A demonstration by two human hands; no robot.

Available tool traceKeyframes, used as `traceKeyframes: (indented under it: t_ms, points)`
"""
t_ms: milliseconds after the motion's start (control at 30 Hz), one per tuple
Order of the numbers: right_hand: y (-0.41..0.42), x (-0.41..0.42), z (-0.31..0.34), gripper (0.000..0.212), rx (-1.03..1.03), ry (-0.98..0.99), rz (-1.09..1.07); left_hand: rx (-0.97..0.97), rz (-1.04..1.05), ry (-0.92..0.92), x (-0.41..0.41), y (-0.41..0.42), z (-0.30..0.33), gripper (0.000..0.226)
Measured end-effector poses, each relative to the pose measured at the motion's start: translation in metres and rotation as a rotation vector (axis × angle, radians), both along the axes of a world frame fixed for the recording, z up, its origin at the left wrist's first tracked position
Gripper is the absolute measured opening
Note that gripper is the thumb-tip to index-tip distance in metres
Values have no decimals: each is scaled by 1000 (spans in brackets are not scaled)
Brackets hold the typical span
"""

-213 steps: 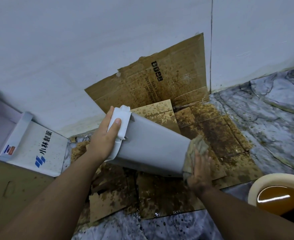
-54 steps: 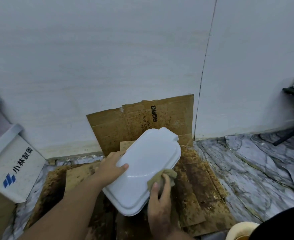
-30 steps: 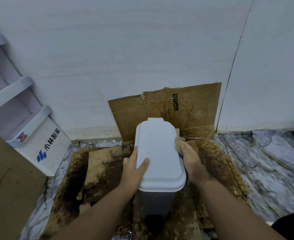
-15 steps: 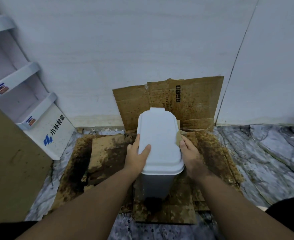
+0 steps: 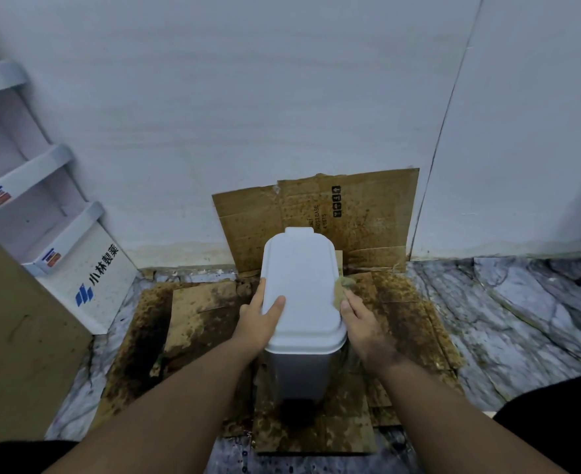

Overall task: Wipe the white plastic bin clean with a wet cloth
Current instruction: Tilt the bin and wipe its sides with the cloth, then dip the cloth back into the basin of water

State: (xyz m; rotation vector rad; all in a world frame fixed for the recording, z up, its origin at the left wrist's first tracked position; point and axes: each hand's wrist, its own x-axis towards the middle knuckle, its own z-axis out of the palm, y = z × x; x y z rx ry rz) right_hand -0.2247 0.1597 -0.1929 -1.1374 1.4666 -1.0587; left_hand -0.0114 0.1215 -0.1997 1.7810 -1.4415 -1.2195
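The white plastic bin (image 5: 302, 295) stands upright on stained cardboard, lid closed and facing me. My left hand (image 5: 260, 319) grips the lid's left edge, thumb resting on top. At the lid's right edge my right hand (image 5: 360, 319) presses a damp tan cloth (image 5: 342, 290) against the side; most of the cloth is tucked under the fingers. The lower body of the bin (image 5: 299, 374) shows grey below the lid.
Soiled brown cardboard (image 5: 207, 319) covers the floor, and another sheet (image 5: 367, 213) leans on the white wall behind the bin. A white shelf unit with blue lettering (image 5: 87, 268) stands at left beside a brown board (image 5: 18, 354). Marble floor (image 5: 521, 319) lies to the right.
The bin went from lying tilted in my hands to standing upright on the cardboard. Over the last second both hands have kept their places on the lid's edges.
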Motion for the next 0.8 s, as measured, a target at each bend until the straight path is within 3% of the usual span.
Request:
traceKeyframes:
  t_ms: [100,233,367,433,633,800]
  points:
    - [18,-2,3,46,6,115,39,85,-41,-97,8,-6,2,104]
    - [47,-10,16,52,24,383,192,128,-51,-419,5,6,27,93]
    - [50,-34,70,47,19,627,329,-54,-63,-676,-14,11,56,90]
    - [51,-58,110,47,-46,695,294,-168,-137,-668,-40,18,88,80]
    - [67,-169,202,60,-267,823,29,-405,-378,-405,-134,30,169,67]
    - [113,-261,208,72,-192,907,-168,-507,-678,-344,-227,53,195,64]
